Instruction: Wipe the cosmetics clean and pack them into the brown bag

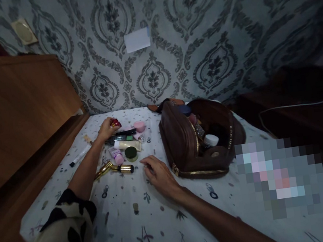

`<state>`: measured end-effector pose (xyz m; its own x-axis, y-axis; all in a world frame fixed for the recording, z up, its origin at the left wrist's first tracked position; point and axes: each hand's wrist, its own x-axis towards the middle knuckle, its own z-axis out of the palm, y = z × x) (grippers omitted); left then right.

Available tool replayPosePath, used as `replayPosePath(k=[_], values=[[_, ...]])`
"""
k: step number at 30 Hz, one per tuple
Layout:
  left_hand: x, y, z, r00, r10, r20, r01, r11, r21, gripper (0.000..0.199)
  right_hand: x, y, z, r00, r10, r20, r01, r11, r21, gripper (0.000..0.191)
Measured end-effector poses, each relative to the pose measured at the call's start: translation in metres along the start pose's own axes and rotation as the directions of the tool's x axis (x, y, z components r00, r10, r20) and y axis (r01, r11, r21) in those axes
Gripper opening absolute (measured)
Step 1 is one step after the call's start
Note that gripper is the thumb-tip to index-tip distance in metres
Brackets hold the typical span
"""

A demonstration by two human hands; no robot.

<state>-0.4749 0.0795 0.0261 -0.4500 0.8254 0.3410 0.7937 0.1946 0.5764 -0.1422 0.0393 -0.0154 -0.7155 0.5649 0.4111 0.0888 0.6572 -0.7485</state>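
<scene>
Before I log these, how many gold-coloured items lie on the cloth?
2 show: a gold piece beside the left forearm, and a black-ended gold tube right of it, near the green-lidded jar. More may hide behind the forearm.

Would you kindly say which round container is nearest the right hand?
The dark green round jar; the pink round container and white round container are farther away.

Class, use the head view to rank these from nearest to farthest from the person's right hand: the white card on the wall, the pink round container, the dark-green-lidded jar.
1. Dark-green-lidded jar: just left of the right hand.
2. Pink round container: farther back on the patterned cloth.
3. White card: up on the wall.
</scene>
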Motion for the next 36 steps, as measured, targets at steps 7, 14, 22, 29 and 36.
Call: replayPosePath(k=[7, 14, 22, 29, 36], values=[[-0.017, 0.025, -0.013, 0.999, 0.031, -0.015, -0.033, 0.994, -0.109, 0.048, -0.001, 0.001, 0.004, 1.000, 0.013, -0.011, -0.013, 1.000, -0.009, 0.028], [-0.067, 0.061, -0.022, 0.998, 0.037, 0.045, -0.021, 0.950, -0.311, 0.055, -0.001, -0.001, 0.002, 0.999, 0.045, -0.030, -0.045, 0.999, 0.029, 0.028], [-0.161, 0.117, -0.021, 0.934, 0.240, 0.265, -0.204, 0.967, -0.156, 0.048, 0.000, 0.001, 0.002, 0.998, 0.055, -0.019, -0.051, 0.989, 0.142, 0.062], [-0.190, 0.119, 0.005, 0.947, 0.256, 0.196, -0.233, 0.963, -0.134, 0.053, 0.004, 0.005, 0.005, 0.999, 0.037, -0.020, -0.033, 0.985, 0.170, 0.045], [-0.176, 0.093, -0.028, 0.955, 0.269, -0.123, -0.254, 0.960, 0.121, 0.030, 0.006, -0.005, -0.004, 0.987, 0.150, 0.049, -0.157, 0.968, 0.195, 0.043]])
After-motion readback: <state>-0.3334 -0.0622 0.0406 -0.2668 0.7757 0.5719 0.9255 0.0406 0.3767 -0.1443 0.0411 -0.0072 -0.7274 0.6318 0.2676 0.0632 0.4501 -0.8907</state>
